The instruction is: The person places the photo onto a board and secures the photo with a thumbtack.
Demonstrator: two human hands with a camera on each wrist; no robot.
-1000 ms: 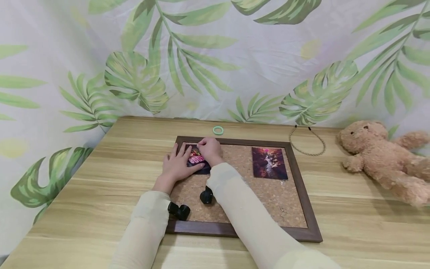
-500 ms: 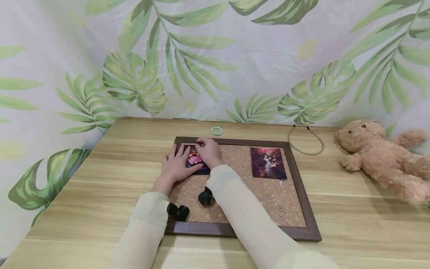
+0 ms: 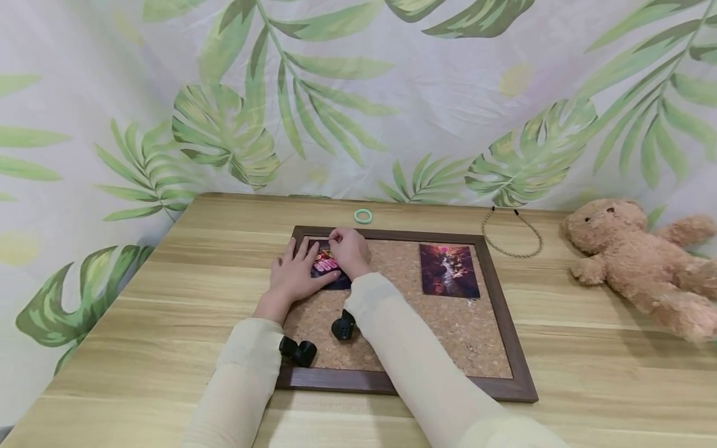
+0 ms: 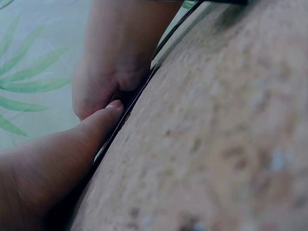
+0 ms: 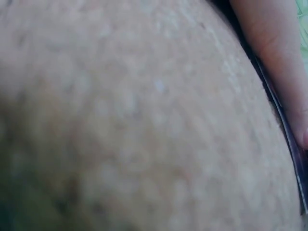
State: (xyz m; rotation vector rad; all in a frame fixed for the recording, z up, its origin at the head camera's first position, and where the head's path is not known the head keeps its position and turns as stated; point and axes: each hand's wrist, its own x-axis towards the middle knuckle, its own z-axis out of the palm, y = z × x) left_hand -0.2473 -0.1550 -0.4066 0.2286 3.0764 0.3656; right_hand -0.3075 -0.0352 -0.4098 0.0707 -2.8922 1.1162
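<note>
Spread flat, my left hand (image 3: pixel 294 275) presses a dark picture card (image 3: pixel 327 262) with bright pink and red shapes onto a framed corkboard (image 3: pixel 392 336), at its upper left. My right hand (image 3: pixel 353 254) is at the card's top edge, fingers curled, thumb and index fingertip together; I cannot tell what small thing they pinch. In the left wrist view, my left thumb (image 4: pixel 96 124) reaches close to the underside of the right hand (image 4: pixel 118 57). A second dark picture card (image 3: pixel 448 277) lies at the board's upper right, with a pink spot near its top.
Two black devices (image 3: pixel 344 325) show at the wrists, over the lower left of the board. Behind the frame lies a pale green ring (image 3: pixel 363 216). A chain necklace (image 3: pixel 526 254) and a brown teddy bear (image 3: pixel 638 261) are on the wooden table to the right.
Both hands stay at the left card. The right hand's fingertips shift only slightly at its top edge; the view itself drifts a little.
</note>
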